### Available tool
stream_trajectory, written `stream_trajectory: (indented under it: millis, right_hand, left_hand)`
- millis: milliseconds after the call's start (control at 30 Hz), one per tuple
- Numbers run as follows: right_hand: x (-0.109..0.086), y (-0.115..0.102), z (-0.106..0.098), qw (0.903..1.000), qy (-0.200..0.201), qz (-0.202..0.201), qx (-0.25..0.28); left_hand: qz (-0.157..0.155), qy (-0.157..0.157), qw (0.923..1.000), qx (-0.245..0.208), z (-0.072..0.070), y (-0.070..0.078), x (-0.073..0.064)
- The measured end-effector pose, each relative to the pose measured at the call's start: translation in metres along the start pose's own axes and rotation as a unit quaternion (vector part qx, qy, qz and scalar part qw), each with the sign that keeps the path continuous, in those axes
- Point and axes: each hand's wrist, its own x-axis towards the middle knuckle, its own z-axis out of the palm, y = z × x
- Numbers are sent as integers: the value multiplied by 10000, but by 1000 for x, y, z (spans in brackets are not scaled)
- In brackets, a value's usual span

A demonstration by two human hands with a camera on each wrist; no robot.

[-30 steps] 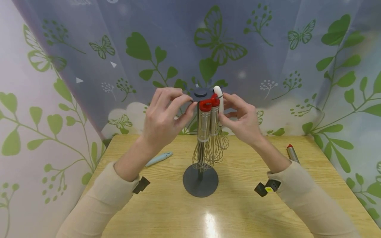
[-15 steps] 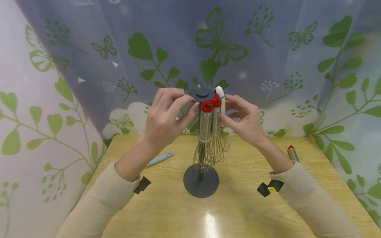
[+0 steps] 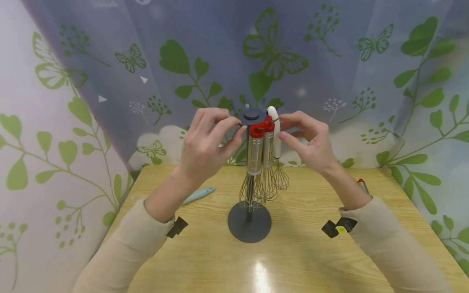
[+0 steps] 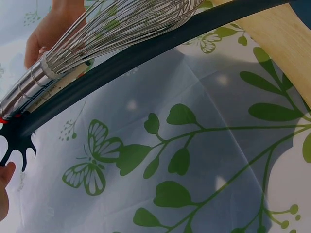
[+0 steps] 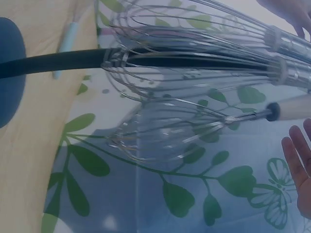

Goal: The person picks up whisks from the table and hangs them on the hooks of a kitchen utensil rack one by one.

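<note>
My left hand (image 3: 205,140) pinches a hook at the left of the top of a dark utensil stand (image 3: 249,221) between finger and thumb. From the stand's hooks hang two whisks with steel handles and red ends, the nearer whisk (image 3: 255,156) partly covering the other whisk (image 3: 268,146). At their right hangs a small whisk with a white handle (image 3: 276,142). Beside that handle is my right hand (image 3: 311,140), its fingers and thumb apart, fingertips close to the hook. In the right wrist view the small whisk's wires (image 5: 165,131) hang free; the right hand's fingers (image 5: 296,150) are spread near its handle.
A pale blue handle (image 3: 199,194) lies on the wooden table (image 3: 293,252) behind my left forearm. Another steel handle with a red end (image 3: 362,185) lies at the right, partly hidden by my right sleeve. A patterned curtain (image 3: 220,61) stands behind the table.
My right thumb has come away from the white handle, and the hand has shifted slightly right. The small whisk now hangs more in view. My left hand keeps its pinch on the hook.
</note>
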Motion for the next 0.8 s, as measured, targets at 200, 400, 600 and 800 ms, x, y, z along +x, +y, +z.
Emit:
stream_trajectory:
  millis: [200, 400, 600, 800]
  right_hand:
    - [7, -6, -7, 9997, 69, -34, -211]
    - [16, -12, -10, 9985, 165, 4, -514]
    - [25, -16, -10, 9977, 99, -5, -668]
    - [32, -19, -11, 9964, 20, -8, -846]
  left_hand:
    - [8, 72, 10000, -23, 0, 1, 0]
    - [12, 42, 10000, -10, 0, 1, 1]
    - [10, 54, 10000, -8, 0, 1, 0]
    - [-4, 42, 10000, -18, 0, 1, 0]
